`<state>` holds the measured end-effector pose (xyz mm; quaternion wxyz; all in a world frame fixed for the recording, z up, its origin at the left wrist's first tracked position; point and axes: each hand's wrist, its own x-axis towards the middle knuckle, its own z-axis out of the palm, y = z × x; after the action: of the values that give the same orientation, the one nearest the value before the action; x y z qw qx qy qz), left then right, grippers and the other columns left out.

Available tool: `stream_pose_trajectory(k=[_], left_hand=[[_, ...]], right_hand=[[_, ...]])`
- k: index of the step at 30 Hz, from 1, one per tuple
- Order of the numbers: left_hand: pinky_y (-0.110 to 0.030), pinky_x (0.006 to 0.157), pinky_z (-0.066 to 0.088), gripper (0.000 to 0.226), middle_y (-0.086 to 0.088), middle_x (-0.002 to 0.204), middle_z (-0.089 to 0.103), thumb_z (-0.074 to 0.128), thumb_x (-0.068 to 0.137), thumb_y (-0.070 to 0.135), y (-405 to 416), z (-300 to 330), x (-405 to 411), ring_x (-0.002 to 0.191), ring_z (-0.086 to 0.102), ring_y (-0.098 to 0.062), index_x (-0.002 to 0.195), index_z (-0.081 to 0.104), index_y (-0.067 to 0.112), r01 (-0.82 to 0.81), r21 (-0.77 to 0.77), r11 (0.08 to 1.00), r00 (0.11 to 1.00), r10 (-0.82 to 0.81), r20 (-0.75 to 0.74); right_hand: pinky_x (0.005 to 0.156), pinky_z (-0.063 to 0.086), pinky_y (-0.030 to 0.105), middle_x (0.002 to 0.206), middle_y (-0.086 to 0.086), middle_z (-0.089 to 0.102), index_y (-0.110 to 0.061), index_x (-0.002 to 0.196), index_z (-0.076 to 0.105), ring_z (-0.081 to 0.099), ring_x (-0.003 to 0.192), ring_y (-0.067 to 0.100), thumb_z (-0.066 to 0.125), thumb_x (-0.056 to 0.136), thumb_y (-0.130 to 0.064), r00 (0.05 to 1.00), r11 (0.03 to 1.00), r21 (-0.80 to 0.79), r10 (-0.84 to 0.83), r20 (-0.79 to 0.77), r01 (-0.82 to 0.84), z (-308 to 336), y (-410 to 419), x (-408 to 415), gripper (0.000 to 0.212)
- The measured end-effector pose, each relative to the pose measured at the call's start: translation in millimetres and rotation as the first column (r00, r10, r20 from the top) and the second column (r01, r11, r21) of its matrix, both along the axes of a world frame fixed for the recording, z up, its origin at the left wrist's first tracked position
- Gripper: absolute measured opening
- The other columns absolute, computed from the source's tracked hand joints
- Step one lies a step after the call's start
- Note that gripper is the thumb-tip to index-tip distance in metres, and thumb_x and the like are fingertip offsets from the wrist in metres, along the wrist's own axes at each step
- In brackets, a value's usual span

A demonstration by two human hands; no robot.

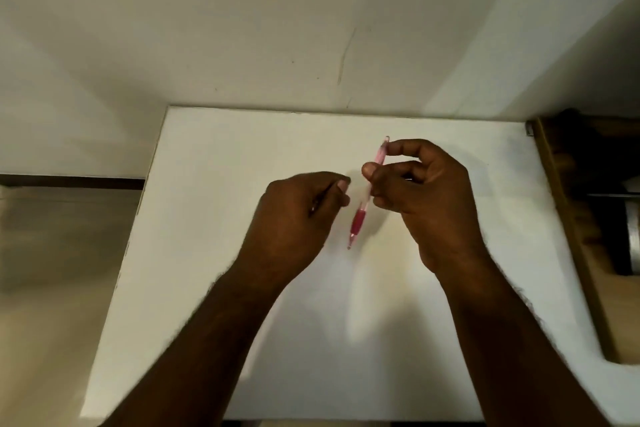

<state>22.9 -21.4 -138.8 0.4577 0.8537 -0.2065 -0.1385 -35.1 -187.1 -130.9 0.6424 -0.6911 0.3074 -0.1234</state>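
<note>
Left hand (294,215) pinching rod (320,199), right hand (426,194) pinching pen (358,222)

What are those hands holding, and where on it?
The right hand pinches a pink pen by its upper barrel. The left hand may pinch something thin; unclear.

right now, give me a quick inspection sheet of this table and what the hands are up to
surface: white tabletop, set against the wall
job's things: pink pen with a red grip, tilted, tip pointing down toward the tabletop; thin dark rod, perhaps a refill, too blurred to be sure
clutter: cardboard box at the table's right edge, with a grey metal object inside, blurred
grippers: right hand pinches the pen's upper barrel; left hand has its fingers curled round the thin dark rod
cables: nothing seen
surroundings: beige wall with a thin crack; floor to the left
</note>
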Motion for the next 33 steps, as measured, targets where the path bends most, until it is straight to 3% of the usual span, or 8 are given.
stream_pose_trajectory(k=[2,4,6,12,19,23,27,33], left_hand=[[-0.026,0.075,0.058,0.021,0.011,0.091,0.077,0.058,0.099,0.033,6,-2,6,0.084,0.071,-0.005,0.106,0.076,0.026,-0.108,0.041,0.993,0.992,0.106,0.063],[-0.03,0.081,0.053,0.018,0.007,0.095,0.076,0.062,0.096,0.029,12,-5,11,0.089,0.07,-0.012,0.107,0.076,0.027,-0.189,0.141,0.972,0.975,0.169,0.141],[-0.027,0.082,0.048,0.019,0.007,0.098,0.075,0.065,0.093,0.028,17,-8,15,0.092,0.069,-0.014,0.109,0.076,0.028,-0.211,0.227,0.951,0.972,0.179,0.155],[-0.024,0.078,0.041,0.02,0.009,0.097,0.07,0.069,0.091,0.027,19,-12,17,0.096,0.067,-0.014,0.11,0.076,0.027,-0.192,0.31,0.931,0.98,0.169,0.102],[-0.023,0.078,0.042,0.019,0.007,0.102,0.072,0.068,0.091,0.027,22,-12,18,0.095,0.067,-0.013,0.109,0.076,0.029,-0.215,0.304,0.928,0.976,0.192,0.105],[-0.025,0.078,0.043,0.018,0.006,0.103,0.073,0.067,0.092,0.028,22,-11,20,0.096,0.068,-0.013,0.108,0.075,0.029,-0.222,0.308,0.925,0.974,0.199,0.105],[-0.026,0.078,0.045,0.017,0.008,0.102,0.073,0.067,0.091,0.028,22,-12,20,0.094,0.067,-0.013,0.107,0.075,0.03,-0.221,0.307,0.926,0.975,0.2,0.097],[-0.024,0.075,0.042,0.016,0.011,0.098,0.071,0.069,0.09,0.032,21,-16,19,0.091,0.066,-0.011,0.105,0.075,0.031,-0.187,0.321,0.928,0.982,0.17,0.081]], right_hand=[[0.075,0.063,0.046,0.076,-0.003,0.078,-0.031,0.096,0.073,0.077,0.067,0.02,0.089,0.074,-0.035,0.992,0.974,-0.227,-0.019,-0.128,-0.011,-7,-4,0,0.028],[0.078,0.06,0.039,0.079,-0.006,0.078,-0.03,0.098,0.075,0.075,0.072,0.018,0.088,0.074,-0.042,0.965,0.901,-0.418,0.001,-0.263,-0.115,-15,-3,0,0.03],[0.079,0.056,0.032,0.085,-0.007,0.078,-0.026,0.102,0.077,0.073,0.079,0.017,0.087,0.075,-0.042,0.932,0.835,-0.507,0.018,-0.363,-0.214,-21,-1,3,0.033],[0.071,0.04,0.026,0.087,-0.005,0.075,-0.023,0.096,0.077,0.067,0.08,0.017,0.087,0.074,-0.043,0.885,0.765,-0.567,0.008,-0.466,-0.305,-32,-2,15,0.031],[0.071,0.044,0.029,0.091,-0.001,0.075,-0.019,0.1,0.073,0.069,0.083,0.022,0.083,0.078,-0.047,0.883,0.684,-0.651,-0.019,-0.469,-0.33,-21,4,11,0.037],[0.07,0.049,0.028,0.082,-0.006,0.076,-0.027,0.09,0.075,0.07,0.076,0.018,0.082,0.076,-0.052,0.892,0.665,-0.634,0.113,-0.437,-0.395,-13,36,-3,0.029],[0.086,0.054,0.029,0.095,-0.003,0.079,-0.025,0.103,0.076,0.073,0.086,0.018,0.074,0.087,-0.05,0.819,0.609,-0.579,0.229,-0.527,-0.543,-26,64,-14,0.03],[0.089,0.055,0.03,0.094,-0.003,0.076,-0.024,0.101,0.075,0.07,0.082,0.017,0.065,0.095,-0.046,0.828,0.566,-0.625,0.215,-0.518,-0.538,-34,64,-6,0.025]])
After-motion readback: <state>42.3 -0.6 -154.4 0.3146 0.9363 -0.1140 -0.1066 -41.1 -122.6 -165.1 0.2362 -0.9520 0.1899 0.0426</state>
